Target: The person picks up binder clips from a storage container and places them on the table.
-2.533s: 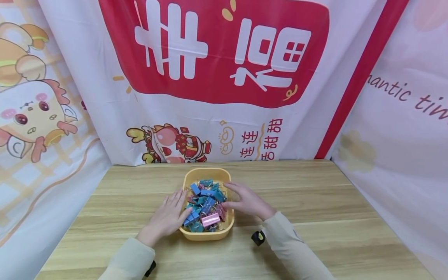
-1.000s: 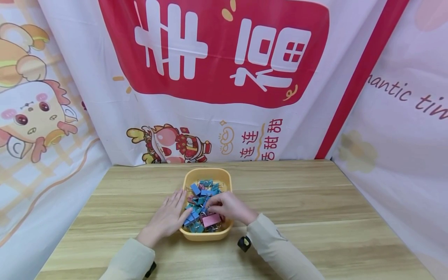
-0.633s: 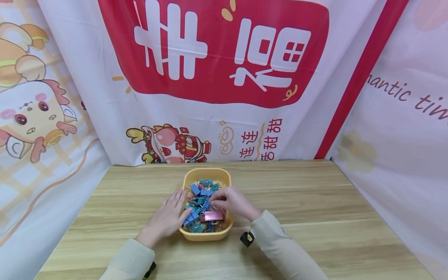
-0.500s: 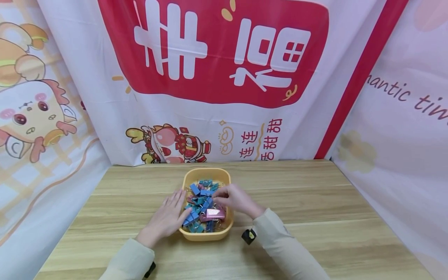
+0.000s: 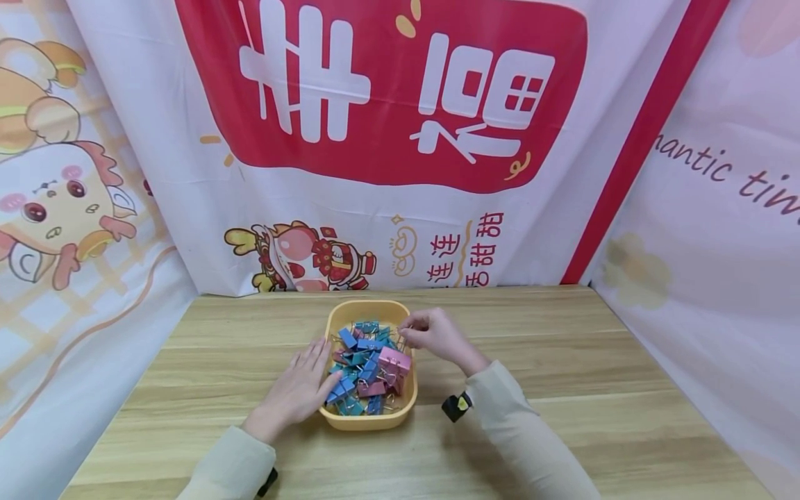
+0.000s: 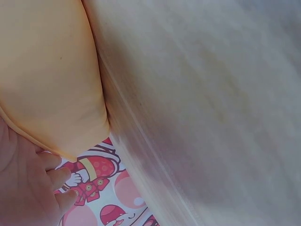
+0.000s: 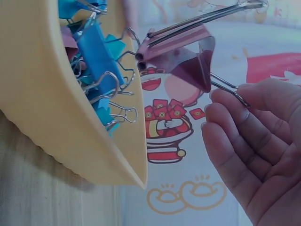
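A yellow plastic basket (image 5: 369, 423) on the table holds a heap of blue, teal and pink binder clips. My right hand (image 5: 440, 340) is above the basket's right rim, thumb and fingertips pinching a wire handle of a pink binder clip (image 5: 395, 359). In the right wrist view this pink clip (image 7: 181, 56) hangs out from the fingertips, raised over the rim, beside a blue clip (image 7: 99, 56) in the heap. My left hand (image 5: 300, 382) rests along the basket's left rim with its fingers extended. The left wrist view shows its fingers (image 6: 59, 176) against the basket's wall (image 6: 51, 70).
A wood-grain table (image 5: 531, 430) stretches around the basket on all sides. Printed cloth walls close it in: one at the back (image 5: 350, 201), others at left and right. A black wrist device (image 5: 456, 407) sits by the right sleeve.
My right hand went in among the clips, took a pink binder clip by its handle, then drew it up and away toward the right rim. The left hand has stayed put.
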### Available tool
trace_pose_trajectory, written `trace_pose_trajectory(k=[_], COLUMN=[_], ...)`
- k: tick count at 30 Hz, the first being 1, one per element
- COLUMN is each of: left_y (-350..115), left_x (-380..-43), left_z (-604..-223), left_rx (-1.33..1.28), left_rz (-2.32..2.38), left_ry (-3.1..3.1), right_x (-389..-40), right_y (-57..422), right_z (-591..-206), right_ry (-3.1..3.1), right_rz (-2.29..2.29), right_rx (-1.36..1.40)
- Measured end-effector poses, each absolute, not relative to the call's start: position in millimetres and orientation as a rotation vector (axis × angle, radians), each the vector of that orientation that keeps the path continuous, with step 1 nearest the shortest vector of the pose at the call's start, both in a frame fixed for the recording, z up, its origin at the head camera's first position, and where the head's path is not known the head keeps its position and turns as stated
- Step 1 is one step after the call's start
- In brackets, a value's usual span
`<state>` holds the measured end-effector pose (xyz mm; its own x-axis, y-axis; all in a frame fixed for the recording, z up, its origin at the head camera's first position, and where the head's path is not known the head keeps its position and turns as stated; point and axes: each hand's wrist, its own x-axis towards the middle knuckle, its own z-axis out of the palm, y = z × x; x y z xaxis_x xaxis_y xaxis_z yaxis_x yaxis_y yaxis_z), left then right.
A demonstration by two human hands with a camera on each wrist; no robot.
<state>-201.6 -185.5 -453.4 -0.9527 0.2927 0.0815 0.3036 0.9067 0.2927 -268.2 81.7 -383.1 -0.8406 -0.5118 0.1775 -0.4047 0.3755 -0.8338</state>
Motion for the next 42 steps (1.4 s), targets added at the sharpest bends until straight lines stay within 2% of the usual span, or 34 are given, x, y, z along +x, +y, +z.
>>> trace_pose_trajectory(k=[16,31,42], left_y=[-184,-184,-184], left_x=[-198,-199,-198], left_z=[-452,-451,-452], left_rx=[-0.48,-0.472,-0.465], left_rz=[-0.492,-0.478,-0.468], left_ry=[-3.016,-3.038,-3.049], right_x=[-294,-325,-332], right_y=[101,133,142], right_z=[-391,-431,-462], right_ry=[2.397,2.298,2.323], right_rz=[-1.833,-2.064,-2.072], right_rx=[-0.42,0.001,0.155])
